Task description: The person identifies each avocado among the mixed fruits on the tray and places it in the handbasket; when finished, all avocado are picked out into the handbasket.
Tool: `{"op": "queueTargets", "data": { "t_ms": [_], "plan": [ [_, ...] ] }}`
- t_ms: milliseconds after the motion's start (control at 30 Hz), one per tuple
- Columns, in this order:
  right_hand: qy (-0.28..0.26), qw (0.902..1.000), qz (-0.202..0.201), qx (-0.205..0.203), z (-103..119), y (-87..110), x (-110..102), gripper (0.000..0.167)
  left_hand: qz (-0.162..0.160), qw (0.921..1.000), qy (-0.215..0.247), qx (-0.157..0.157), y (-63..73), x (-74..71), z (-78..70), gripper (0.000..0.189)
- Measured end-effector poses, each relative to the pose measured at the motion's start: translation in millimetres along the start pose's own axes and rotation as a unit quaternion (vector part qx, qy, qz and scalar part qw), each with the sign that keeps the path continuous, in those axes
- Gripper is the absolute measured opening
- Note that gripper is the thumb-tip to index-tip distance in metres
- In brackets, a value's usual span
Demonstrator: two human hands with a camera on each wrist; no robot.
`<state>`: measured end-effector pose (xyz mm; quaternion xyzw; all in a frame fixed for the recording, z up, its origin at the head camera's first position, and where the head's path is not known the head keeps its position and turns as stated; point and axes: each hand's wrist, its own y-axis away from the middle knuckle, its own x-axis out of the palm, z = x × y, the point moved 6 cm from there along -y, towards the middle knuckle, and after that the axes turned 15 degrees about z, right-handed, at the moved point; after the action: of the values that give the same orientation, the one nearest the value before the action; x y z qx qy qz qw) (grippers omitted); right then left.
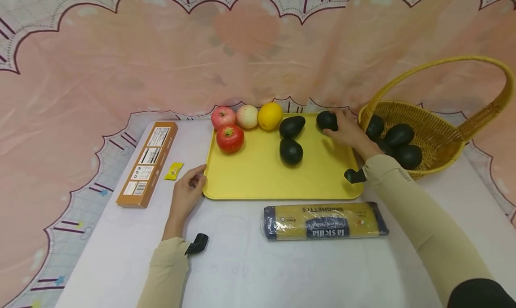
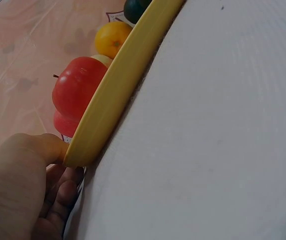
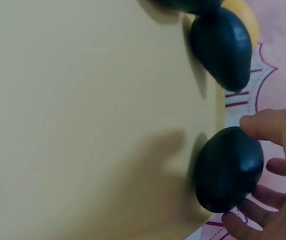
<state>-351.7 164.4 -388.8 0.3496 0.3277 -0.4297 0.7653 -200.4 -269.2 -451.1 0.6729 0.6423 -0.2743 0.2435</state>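
At the far right corner of the yellow tray (image 1: 250, 180), in the head view: holding an avocado (image 1: 324, 120) with the right hand (image 1: 349, 129), near the wicker basket (image 1: 439, 124); probably placing or picking up, unclear which. In the left wrist view: pinching the tray's left edge with the left hand (image 2: 23, 185). In the right wrist view: gripping the avocado between thumb and fingers; next, likely needing gentle release or firmer hold.

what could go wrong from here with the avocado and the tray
The dark green oval avocado held by the right hand is at the far edge of the yellow rectangular tray and might roll if released. The left hand grips the tray's left edge; tilting it could send the round yellow fruit rolling.
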Motion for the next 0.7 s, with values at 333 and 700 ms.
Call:
{"op": "queueTargets", "data": {
  "t_ms": [333, 700],
  "plan": [
    [0.015, 0.9978, 0.035, 0.055, -11, -23.5, 4, 0.094, 0.007, 0.9999, 0.008, -0.006, 1.4, -0.6, 0.2, 0.034],
    [0.039, 0.9964, 0.015, 0.074, -15, -32.8, 10, 0.093, 0.001, 1.0, 0.004, -0.006, 1.7, -2.0, 1.1, 0.034]
  ]
}}
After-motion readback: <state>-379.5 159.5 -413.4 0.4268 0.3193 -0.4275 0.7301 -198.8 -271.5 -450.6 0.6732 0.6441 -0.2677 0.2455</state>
